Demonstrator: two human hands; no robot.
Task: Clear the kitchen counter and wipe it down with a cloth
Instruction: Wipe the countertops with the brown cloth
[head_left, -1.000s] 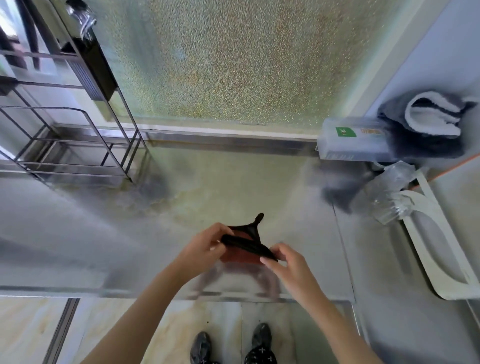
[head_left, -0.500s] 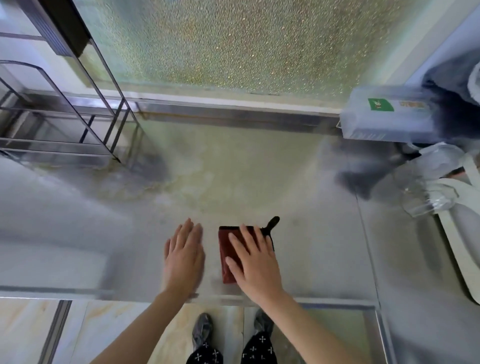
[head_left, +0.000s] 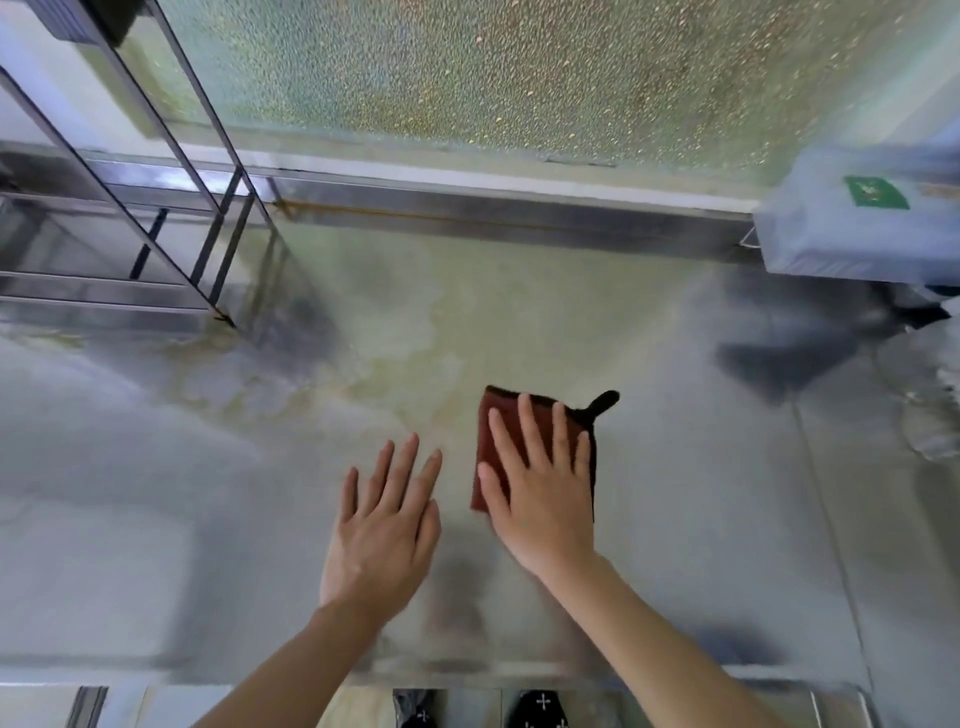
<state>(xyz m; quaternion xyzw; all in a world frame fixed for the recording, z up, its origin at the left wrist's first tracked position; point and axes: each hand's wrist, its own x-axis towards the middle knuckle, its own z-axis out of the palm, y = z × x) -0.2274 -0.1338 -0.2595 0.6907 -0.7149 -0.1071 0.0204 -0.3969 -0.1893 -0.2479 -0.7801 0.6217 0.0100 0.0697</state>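
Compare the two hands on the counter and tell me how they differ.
The right hand presses on the dark red cloth; the left hand lies on the bare steel counter beside it. The right hand reaches farther back across the counter than the left hand. The right hand's fingers spread wider than the left hand's. Both hands are palm down with straight fingers, gripping nothing.

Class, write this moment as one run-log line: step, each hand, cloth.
step: wiping counter | right hand: pressed flat on red cloth | left hand: open, beside cloth | stain: yellowish, beyond cloth
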